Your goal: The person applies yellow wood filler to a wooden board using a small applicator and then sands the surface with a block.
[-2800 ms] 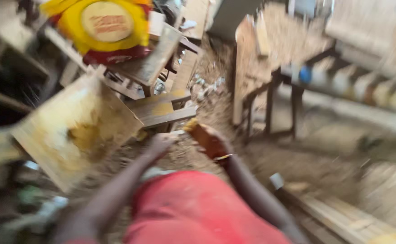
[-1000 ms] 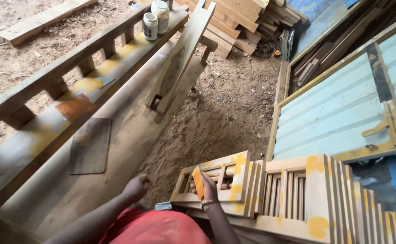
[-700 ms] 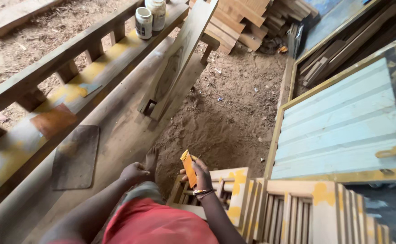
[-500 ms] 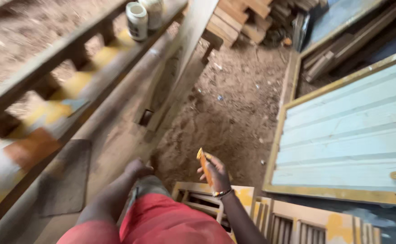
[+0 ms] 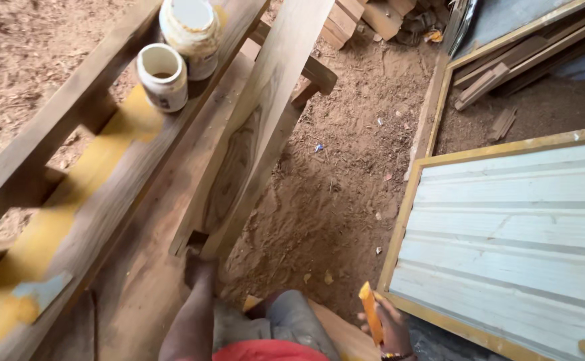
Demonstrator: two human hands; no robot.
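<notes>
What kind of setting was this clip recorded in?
Most likely a carpentry yard or open-air woodwork shop: sawdust-strewn dirt floor, long timber beams, a leaning plank, and a pale blue panelled door in a wood frame. The right hand holds a flat orange scraper.

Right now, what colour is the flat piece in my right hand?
Orange flat piece, seen in the head view.

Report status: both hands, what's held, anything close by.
Right hand grips orange scraper. Left hand on foot of leaning plank, grip unclear. Two jars on beam; blue panel beside right hand.
</notes>
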